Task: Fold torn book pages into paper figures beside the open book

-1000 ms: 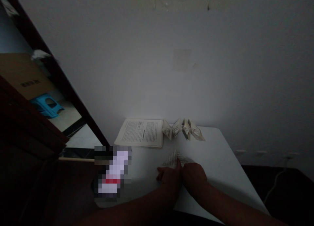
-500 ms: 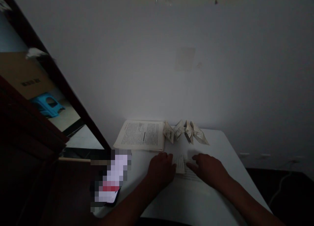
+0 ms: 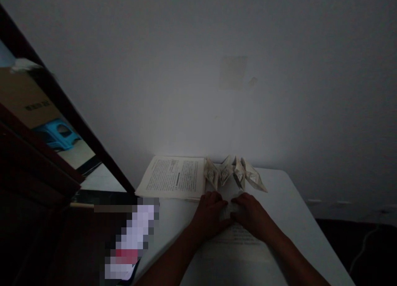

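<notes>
A printed sheet of paper (image 3: 238, 238) lies flat on the white table (image 3: 291, 220) in front of me. My left hand (image 3: 209, 215) and my right hand (image 3: 252, 213) meet at its far edge, fingers curled and pinching a small fold of the paper (image 3: 228, 211) between them. Just beyond my hands stand several small folded paper boats (image 3: 235, 173) in a row by the wall.
A stack of printed pages (image 3: 173, 178) lies at the table's back left. A blurred-out phone-like object (image 3: 132, 240) sits at the left edge. A dark wooden frame (image 3: 46, 170) stands left, with a blue stool (image 3: 57, 133) and cardboard box (image 3: 21, 100) behind it.
My hands spread apart over the paper, then came together again farther from me, pinching its far edge. The view tilted down slightly.
</notes>
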Demonstrator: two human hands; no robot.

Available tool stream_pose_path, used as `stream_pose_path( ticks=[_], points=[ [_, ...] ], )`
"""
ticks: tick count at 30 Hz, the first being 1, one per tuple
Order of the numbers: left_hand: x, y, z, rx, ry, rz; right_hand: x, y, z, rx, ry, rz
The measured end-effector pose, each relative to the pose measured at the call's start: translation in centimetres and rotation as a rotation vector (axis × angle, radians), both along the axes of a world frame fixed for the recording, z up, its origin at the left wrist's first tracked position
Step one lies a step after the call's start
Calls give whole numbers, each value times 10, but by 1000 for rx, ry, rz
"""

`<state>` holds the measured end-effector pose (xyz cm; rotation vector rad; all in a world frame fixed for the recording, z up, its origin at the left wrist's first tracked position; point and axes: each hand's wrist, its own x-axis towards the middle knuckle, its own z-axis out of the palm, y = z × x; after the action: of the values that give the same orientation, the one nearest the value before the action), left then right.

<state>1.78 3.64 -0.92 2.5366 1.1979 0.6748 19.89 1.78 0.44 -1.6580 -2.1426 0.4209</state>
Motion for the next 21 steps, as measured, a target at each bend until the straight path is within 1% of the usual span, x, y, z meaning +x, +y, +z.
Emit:
stream_pose_path(
  ticks=[3, 7, 10, 14, 21],
  points=[
    [-1, -1, 0, -13, -4, -27, 3, -2, -2, -16, 60, 60],
    [-3, 0, 0, -41, -16, -34, 6, -2, -7, -60, 96, 76],
    [-5, 0, 0, -25, -5, -17, 7, -4, -11, -19, 61, 35],
    [-6, 0, -3, -4, 22, -33, 3, -8, -11, 15, 16, -26],
    [-5, 3, -12, -6, -26, -68, -2, -6, -11, -1, 1, -2]
  ],
)
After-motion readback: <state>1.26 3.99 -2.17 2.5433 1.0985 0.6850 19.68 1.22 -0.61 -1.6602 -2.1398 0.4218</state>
